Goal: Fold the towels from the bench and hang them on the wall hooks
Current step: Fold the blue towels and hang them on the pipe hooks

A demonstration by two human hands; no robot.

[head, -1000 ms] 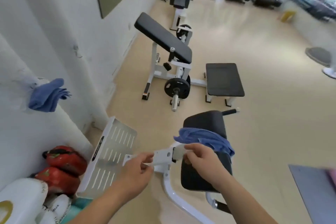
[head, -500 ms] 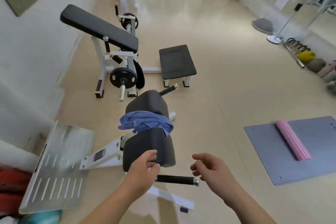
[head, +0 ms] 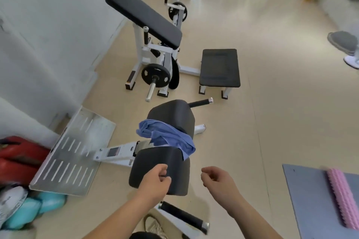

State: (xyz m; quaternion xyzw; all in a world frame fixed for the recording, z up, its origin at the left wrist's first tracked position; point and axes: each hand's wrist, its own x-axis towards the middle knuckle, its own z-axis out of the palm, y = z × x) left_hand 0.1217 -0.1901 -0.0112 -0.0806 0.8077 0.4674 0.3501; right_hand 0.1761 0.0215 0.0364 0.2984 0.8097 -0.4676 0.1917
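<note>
A crumpled blue towel (head: 167,138) lies across the gap between the two black pads of the bench (head: 171,116), just ahead of me. My left hand (head: 155,182) hovers in front of the near pad (head: 153,163), fingers loosely curled, holding nothing. My right hand (head: 219,182) hangs beside it to the right, also loosely curled and empty. Both hands are short of the towel and do not touch it. No wall hook is in view.
The bench's metal footplate (head: 73,153) slopes toward the white wall (head: 48,48) on the left. Red and teal bags (head: 21,161) lie below it. A curl bench with a weight plate (head: 156,76) stands beyond. A grey mat with a pink roller (head: 342,198) lies on the right.
My hands have drawn back from the towel and the bench frame and now hang empty. The view swung right, so the hung blue towel on the wall left the frame.
</note>
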